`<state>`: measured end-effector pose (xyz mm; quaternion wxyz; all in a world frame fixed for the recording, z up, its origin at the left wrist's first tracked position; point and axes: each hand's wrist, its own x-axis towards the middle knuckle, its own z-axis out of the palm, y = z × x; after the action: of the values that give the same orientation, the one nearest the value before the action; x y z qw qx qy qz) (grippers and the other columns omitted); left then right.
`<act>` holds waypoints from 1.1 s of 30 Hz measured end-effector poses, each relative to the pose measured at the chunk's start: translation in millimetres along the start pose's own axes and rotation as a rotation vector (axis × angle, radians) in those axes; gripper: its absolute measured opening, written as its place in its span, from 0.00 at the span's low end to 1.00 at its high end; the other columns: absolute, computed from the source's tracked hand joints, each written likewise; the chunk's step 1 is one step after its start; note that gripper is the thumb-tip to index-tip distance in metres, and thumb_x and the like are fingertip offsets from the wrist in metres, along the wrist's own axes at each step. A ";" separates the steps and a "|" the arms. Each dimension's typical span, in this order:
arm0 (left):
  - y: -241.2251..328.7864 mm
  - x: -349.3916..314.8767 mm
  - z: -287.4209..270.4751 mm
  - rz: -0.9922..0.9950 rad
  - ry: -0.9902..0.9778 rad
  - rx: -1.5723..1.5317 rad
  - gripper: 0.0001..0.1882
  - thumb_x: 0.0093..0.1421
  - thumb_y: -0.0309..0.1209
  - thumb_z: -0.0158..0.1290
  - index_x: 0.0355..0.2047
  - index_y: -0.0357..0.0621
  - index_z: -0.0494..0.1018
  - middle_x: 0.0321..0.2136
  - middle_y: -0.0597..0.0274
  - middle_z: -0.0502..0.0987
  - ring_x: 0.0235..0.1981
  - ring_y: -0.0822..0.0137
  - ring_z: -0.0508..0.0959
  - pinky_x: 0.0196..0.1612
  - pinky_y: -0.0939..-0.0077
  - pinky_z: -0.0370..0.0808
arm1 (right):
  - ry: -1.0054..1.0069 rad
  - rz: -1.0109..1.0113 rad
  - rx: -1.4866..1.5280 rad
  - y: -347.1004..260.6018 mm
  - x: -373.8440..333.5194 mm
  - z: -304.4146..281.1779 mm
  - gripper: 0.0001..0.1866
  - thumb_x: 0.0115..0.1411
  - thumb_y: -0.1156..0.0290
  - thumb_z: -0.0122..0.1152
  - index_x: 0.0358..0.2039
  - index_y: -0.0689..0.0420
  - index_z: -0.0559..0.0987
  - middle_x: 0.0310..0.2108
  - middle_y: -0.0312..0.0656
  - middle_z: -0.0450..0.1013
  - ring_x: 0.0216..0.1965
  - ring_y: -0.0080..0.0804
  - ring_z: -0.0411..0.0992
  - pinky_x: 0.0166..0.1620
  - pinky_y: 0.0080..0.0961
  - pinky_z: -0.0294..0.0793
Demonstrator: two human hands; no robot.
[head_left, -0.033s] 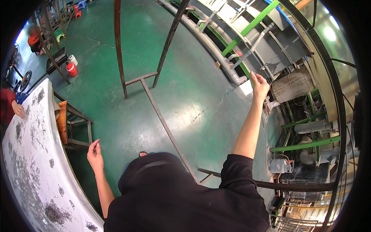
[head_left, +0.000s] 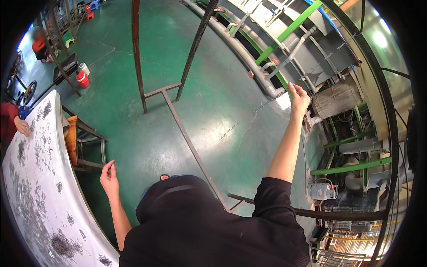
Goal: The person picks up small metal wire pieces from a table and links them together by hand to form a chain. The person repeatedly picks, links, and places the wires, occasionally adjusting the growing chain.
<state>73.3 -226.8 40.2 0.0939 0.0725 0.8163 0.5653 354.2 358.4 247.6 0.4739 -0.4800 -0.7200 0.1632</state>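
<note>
My right hand (head_left: 300, 99) is raised far out to the right, its fingers curled and the thumb pressed toward them. Whatever sits in that pinch, if anything, is too small to make out. Lower and to the left, my left hand (head_left: 109, 179) is held in the air beside a white-covered table (head_left: 91, 218), fingers bent together with the thumb; I cannot make out anything in them. Scattered over the table are many thin black curled pieces (head_left: 66, 245), some in tangled heaps, some loose. Neither hand touches the table.
A co-worker's hand (head_left: 21, 126) rests at the table's far left edge. A wooden stool (head_left: 72, 138) stands by the table. Ahead is a brown metal frame (head_left: 182, 133) on the green floor. Pipes (head_left: 249, 66) and a gas cylinder (head_left: 323, 191) are at right, a red bucket (head_left: 82, 80) far left.
</note>
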 end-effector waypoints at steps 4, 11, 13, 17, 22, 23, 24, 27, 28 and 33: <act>0.2 -0.2 -0.6 0.017 0.001 -0.004 0.11 0.64 0.28 0.49 0.44 0.41 0.77 0.32 0.66 0.77 0.32 0.76 0.74 0.38 0.80 0.73 | -0.028 -0.025 0.089 -0.1 3.1 10.7 0.20 0.51 0.57 0.72 0.36 0.61 0.83 0.28 0.35 0.77 0.31 0.18 0.72 0.38 0.15 0.69; 4.1 3.9 5.6 0.021 0.029 0.005 0.11 0.64 0.28 0.49 0.43 0.41 0.77 0.35 0.66 0.78 0.33 0.75 0.75 0.39 0.80 0.73 | -0.199 0.031 0.132 8.2 0.4 38.5 0.22 0.51 0.57 0.71 0.42 0.58 0.82 0.34 0.38 0.78 0.38 0.23 0.73 0.45 0.20 0.69; 4.1 1.8 5.4 0.016 0.035 0.012 0.11 0.64 0.28 0.49 0.43 0.41 0.77 0.35 0.65 0.78 0.34 0.75 0.75 0.39 0.81 0.73 | -0.303 0.085 0.124 22.5 -7.2 45.8 0.24 0.48 0.55 0.72 0.43 0.55 0.82 0.33 0.38 0.78 0.37 0.25 0.73 0.45 0.22 0.70; 2.1 -1.0 3.8 0.004 0.033 0.044 0.11 0.64 0.28 0.49 0.44 0.42 0.77 0.35 0.65 0.78 0.34 0.75 0.76 0.39 0.80 0.73 | -0.338 0.091 0.033 54.6 -10.8 71.6 0.28 0.45 0.54 0.73 0.45 0.55 0.82 0.36 0.43 0.79 0.37 0.29 0.76 0.45 0.26 0.73; 1.0 -0.6 5.0 0.017 0.029 0.027 0.11 0.64 0.28 0.49 0.44 0.41 0.77 0.35 0.65 0.78 0.34 0.74 0.76 0.39 0.80 0.73 | -0.281 0.067 0.073 84.5 -7.8 88.6 0.22 0.46 0.54 0.73 0.41 0.49 0.84 0.37 0.41 0.77 0.35 0.29 0.75 0.44 0.26 0.73; 1.0 -0.5 5.4 0.017 0.028 0.031 0.11 0.64 0.28 0.49 0.44 0.41 0.77 0.35 0.65 0.78 0.34 0.74 0.76 0.39 0.80 0.73 | -0.276 0.064 0.077 87.3 -7.3 88.6 0.20 0.47 0.55 0.72 0.39 0.50 0.84 0.36 0.40 0.77 0.35 0.28 0.75 0.43 0.26 0.72; 1.1 -0.4 5.7 0.016 0.026 0.035 0.11 0.64 0.28 0.49 0.44 0.41 0.77 0.35 0.65 0.78 0.34 0.74 0.76 0.39 0.79 0.73 | -0.272 0.061 0.079 89.0 -7.9 87.6 0.19 0.47 0.56 0.72 0.38 0.51 0.85 0.36 0.39 0.77 0.35 0.28 0.74 0.43 0.25 0.72; 0.4 -0.6 7.1 0.013 0.025 0.036 0.11 0.64 0.28 0.49 0.43 0.41 0.77 0.36 0.64 0.78 0.34 0.74 0.76 0.39 0.80 0.73 | -0.219 0.038 0.148 88.2 -13.7 83.4 0.15 0.48 0.59 0.72 0.35 0.53 0.85 0.35 0.37 0.77 0.34 0.26 0.74 0.43 0.23 0.71; 0.2 -0.3 7.0 0.016 0.020 0.036 0.11 0.64 0.28 0.49 0.43 0.41 0.77 0.36 0.64 0.78 0.34 0.74 0.76 0.39 0.80 0.73 | -0.184 0.055 0.161 86.6 -17.1 82.0 0.14 0.49 0.60 0.72 0.34 0.54 0.85 0.34 0.37 0.77 0.34 0.25 0.74 0.43 0.23 0.71; -1.1 0.9 9.1 0.015 0.007 0.028 0.11 0.64 0.28 0.49 0.43 0.39 0.77 0.36 0.64 0.78 0.34 0.74 0.76 0.40 0.80 0.73 | -0.225 0.107 0.136 78.1 -26.8 63.5 0.14 0.49 0.61 0.73 0.33 0.57 0.85 0.31 0.35 0.78 0.37 0.22 0.73 0.42 0.21 0.71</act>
<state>74.5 -218.8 36.0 0.0856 0.0781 0.8239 0.5548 345.3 387.7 148.0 0.4120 -0.4633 -0.7292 0.2895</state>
